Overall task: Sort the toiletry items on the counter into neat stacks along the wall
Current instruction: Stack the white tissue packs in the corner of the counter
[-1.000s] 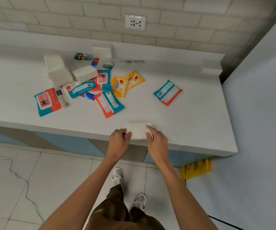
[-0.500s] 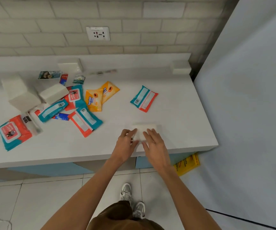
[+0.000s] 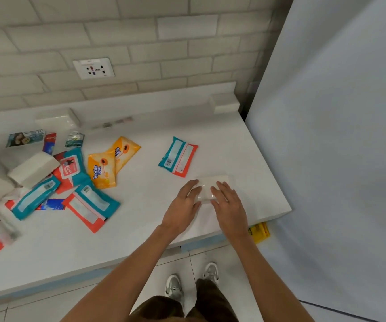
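White tiled floor (image 3: 48, 305), grey-jointed, nearest the viewer, with two pale trainers (image 3: 173, 287) on it. White tabletop (image 3: 140, 217), smooth and matt with a squared front edge, above pale blue cabinet fronts; a yellow object (image 3: 259, 232) shows below its right corner. Left hand (image 3: 182, 205) and right hand (image 3: 230, 205) lie flat side by side, fingers straight, resting on a white tissue pack (image 3: 207, 187): oblong, soft, in clear glossy film, towards the right end of the tabletop. Touching or just beyond it is a flat teal-and-orange wipes pack (image 3: 178, 156), label strip up. To the left are two glossy orange sachets (image 3: 101, 169), overlapping, then a loose heap of further teal-and-orange packs (image 3: 89, 203), a white tissue block (image 3: 33, 169) and small printed sachets (image 3: 26, 138). Two white rectangular blocks (image 3: 224, 104) sit at the back ledge, well apart. The rear wall is pale brick-pattern tile (image 3: 187, 26) with a white socket plate (image 3: 93, 68); a plain pale blue panel (image 3: 338, 135) closes the right side. One second earlier the tissue pack sat at the front edge, gripped at its ends by curled fingers; it now lies farther in, nearer the wipes pack, under flattened hands.
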